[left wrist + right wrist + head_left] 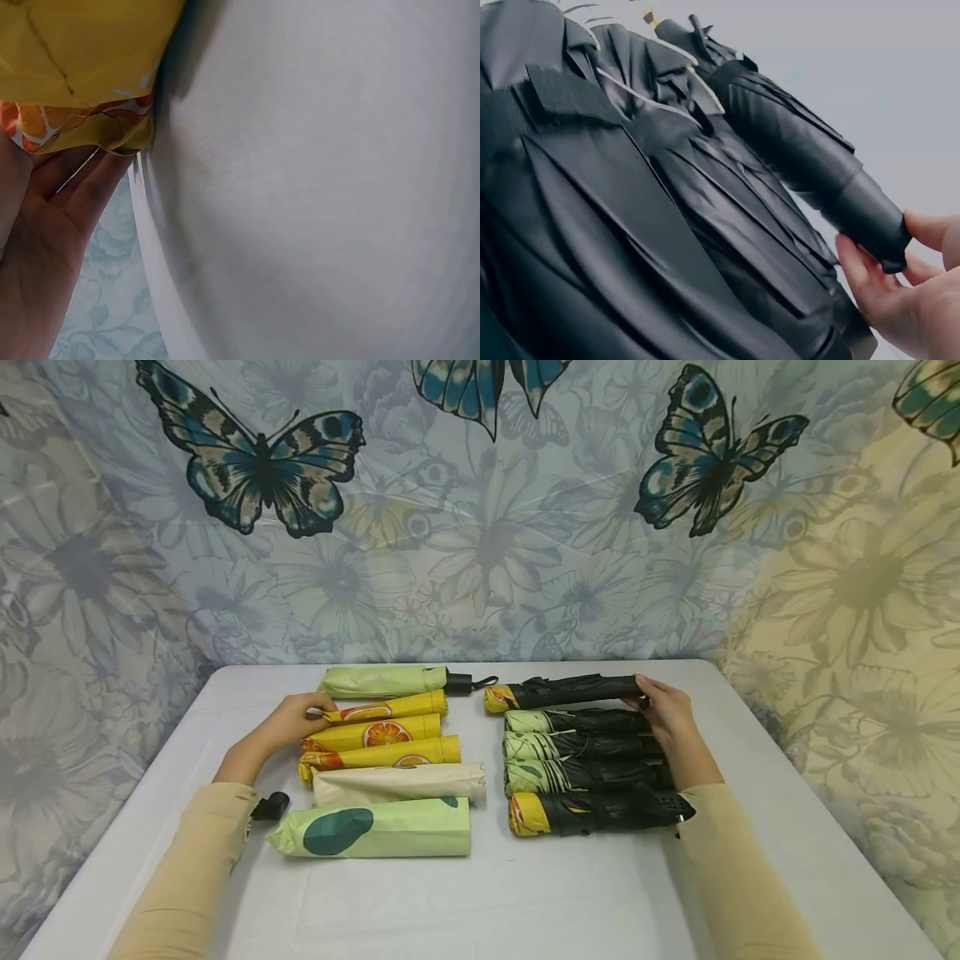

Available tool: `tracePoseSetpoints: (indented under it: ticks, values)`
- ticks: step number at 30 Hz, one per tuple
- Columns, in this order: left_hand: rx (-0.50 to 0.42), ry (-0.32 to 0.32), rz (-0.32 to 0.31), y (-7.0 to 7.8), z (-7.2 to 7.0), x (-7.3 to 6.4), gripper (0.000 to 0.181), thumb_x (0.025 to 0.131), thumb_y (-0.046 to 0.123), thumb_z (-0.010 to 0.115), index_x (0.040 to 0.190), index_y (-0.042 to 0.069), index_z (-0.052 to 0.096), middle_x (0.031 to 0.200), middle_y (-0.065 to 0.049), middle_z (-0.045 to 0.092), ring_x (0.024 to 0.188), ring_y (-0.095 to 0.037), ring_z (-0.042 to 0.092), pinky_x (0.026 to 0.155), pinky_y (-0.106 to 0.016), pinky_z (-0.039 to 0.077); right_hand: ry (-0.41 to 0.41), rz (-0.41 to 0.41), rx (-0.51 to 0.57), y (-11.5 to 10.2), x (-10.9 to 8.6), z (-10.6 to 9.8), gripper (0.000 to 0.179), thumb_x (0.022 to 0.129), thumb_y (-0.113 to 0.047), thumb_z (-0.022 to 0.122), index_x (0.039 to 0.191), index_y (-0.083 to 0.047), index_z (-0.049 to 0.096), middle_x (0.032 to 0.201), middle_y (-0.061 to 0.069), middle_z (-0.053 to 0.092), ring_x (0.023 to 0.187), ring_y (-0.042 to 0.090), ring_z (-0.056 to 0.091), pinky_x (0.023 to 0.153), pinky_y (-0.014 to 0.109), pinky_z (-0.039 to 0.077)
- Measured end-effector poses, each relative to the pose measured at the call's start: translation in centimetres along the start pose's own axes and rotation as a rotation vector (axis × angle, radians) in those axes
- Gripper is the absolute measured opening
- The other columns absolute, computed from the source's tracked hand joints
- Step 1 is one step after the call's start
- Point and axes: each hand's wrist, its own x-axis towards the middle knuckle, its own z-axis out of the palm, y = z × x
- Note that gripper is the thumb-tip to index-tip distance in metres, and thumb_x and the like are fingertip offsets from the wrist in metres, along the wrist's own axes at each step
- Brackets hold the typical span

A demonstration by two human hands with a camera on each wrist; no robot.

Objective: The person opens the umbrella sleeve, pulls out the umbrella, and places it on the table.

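Observation:
My left hand (pixel 291 723) pinches the near end of the uppermost yellow umbrella sleeve (pixel 397 707), which is printed with orange slices. In the left wrist view its fingers lie under the sleeve's loose edge (pixel 82 124). With thumb and fingertips my right hand (pixel 667 710) holds the black end of a folded umbrella (pixel 577 692) whose other end is yellow. The right wrist view shows that umbrella's dark tip (pixel 870 217) between thumb and fingers. Just below it lie several black folded umbrellas with pale green ends (pixel 577 746).
Behind the yellow sleeve lies a green-covered umbrella (pixel 386 682) with a black handle. Two more yellow sleeves (pixel 405 732), a cream sleeve (pixel 397 783) and a green sleeve (pixel 405 828) lie nearer. A yellow-ended black umbrella (pixel 592 812) ends the right row. Patterned cloth (pixel 480 585) backs the white table (pixel 480 910).

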Motion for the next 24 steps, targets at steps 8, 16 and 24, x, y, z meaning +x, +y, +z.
tracePoseSetpoints:
  ticks: [8, 16, 24]
  values:
    - [0.004, 0.011, -0.006, 0.0, 0.1, 0.1, 0.020, 0.088, -0.008, 0.058, 0.104, -0.004, 0.068, 0.109, -0.024, 0.066, 0.109, -0.045, 0.061, 0.093, -0.054, 0.053, 0.009, 0.037, 0.039, -0.8, 0.3, -1.3, 0.018, 0.093, 0.002, 0.058, 0.084, -0.006, 0.072, 0.087, 0.000, 0.068, 0.082, 0.008, 0.067, 0.077, 0.026, 0.060]
    - [0.011, 0.007, -0.025, 0.2, 0.2, 0.2, 0.021, 0.088, -0.008, 0.057, 0.105, -0.005, 0.067, 0.109, -0.025, 0.067, 0.108, -0.042, 0.061, 0.093, -0.054, 0.053, 0.130, 0.061, -0.056, -1.5, 0.4, -2.0, 0.009, 0.088, -0.007, 0.070, 0.092, -0.013, 0.065, 0.096, -0.004, 0.062, 0.084, 0.008, 0.067, 0.085, 0.024, 0.058]
    - [0.012, 0.010, -0.014, 0.2, 0.1, 0.2, 0.019, 0.088, -0.008, 0.058, 0.104, -0.004, 0.068, 0.107, -0.024, 0.066, 0.108, -0.045, 0.061, 0.092, -0.054, 0.054, 0.170, 0.024, -0.544, -1.0, 1.1, -2.9, 0.057, 0.096, -0.027, 0.062, 0.144, -0.002, 0.045, 0.123, 0.001, 0.061, 0.102, 0.008, 0.062, 0.101, 0.026, 0.050]
